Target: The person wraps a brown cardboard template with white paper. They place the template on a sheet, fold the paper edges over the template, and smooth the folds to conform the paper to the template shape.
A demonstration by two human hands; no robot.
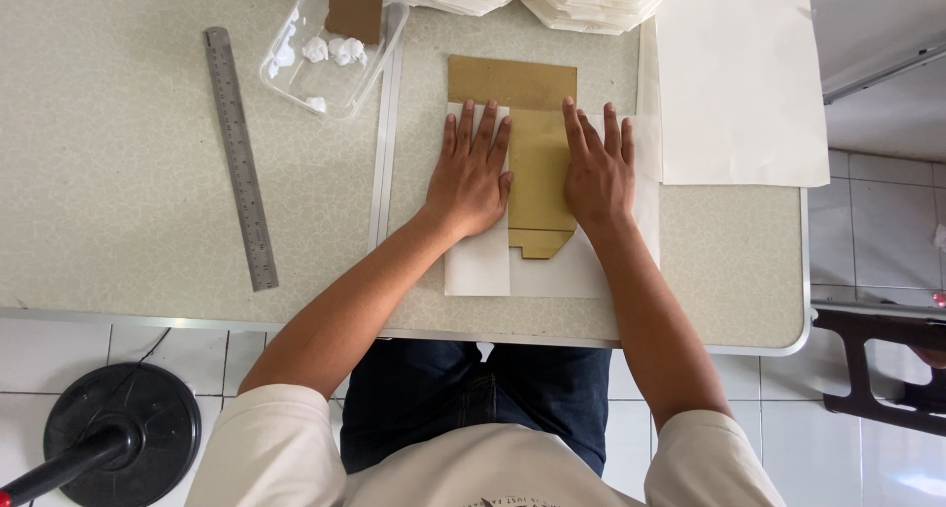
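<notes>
Pressing both palms flat, a seated person folds white paper (480,266) around a brown cardboard template (537,167) on the speckled table (118,172). The left hand (471,177) and right hand (596,172) grip nothing, fingers spread. Judging by the half-wrapped sheet, creasing the side flaps calls for steady, even pressure; a steel ruler (239,157) lies well apart.

- Two hands: a left hand (471,175) and a right hand (597,169), both flat.
- One brown cardboard template (537,187).
- One folded white paper sheet (480,268) under it.
- One steel ruler (240,158) at the left.
- One clear plastic tray (296,73), far left.
- Two stacks of white paper (591,0), far side.
- One large white sheet (739,83), right.
- One bench (128,172).
</notes>
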